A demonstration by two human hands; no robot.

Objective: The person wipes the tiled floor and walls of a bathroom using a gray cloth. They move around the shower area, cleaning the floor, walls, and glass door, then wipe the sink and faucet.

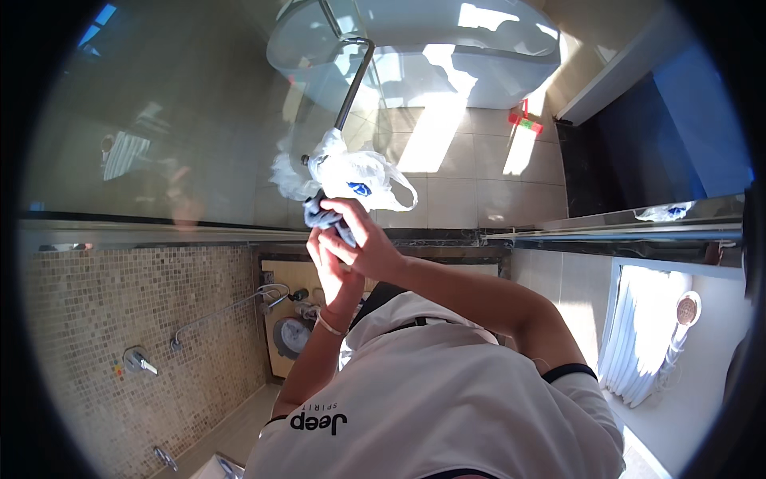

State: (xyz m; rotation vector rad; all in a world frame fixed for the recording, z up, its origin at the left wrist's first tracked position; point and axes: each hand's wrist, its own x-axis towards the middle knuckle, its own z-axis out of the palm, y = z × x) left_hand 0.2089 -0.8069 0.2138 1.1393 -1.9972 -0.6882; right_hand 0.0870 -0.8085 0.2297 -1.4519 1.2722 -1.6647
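Note:
A crumpled dark blue-grey cloth is gripped between my two hands in front of my body. My right hand closes on it from the right, fingers pointing left. From below, my left hand meets it with fingers bent around the lower part; a light band circles that wrist. The hands touch and partly cover the cloth, so its full shape is hidden. Just beyond it hang white plastic bags, one with a blue mark, at the end of a bent metal bar.
A glass panel stands at the left. Beyond the bags are a white bathtub and a red-green object on the tiled floor. A mosaic wall carries a shower tap. A round shower head shows at right.

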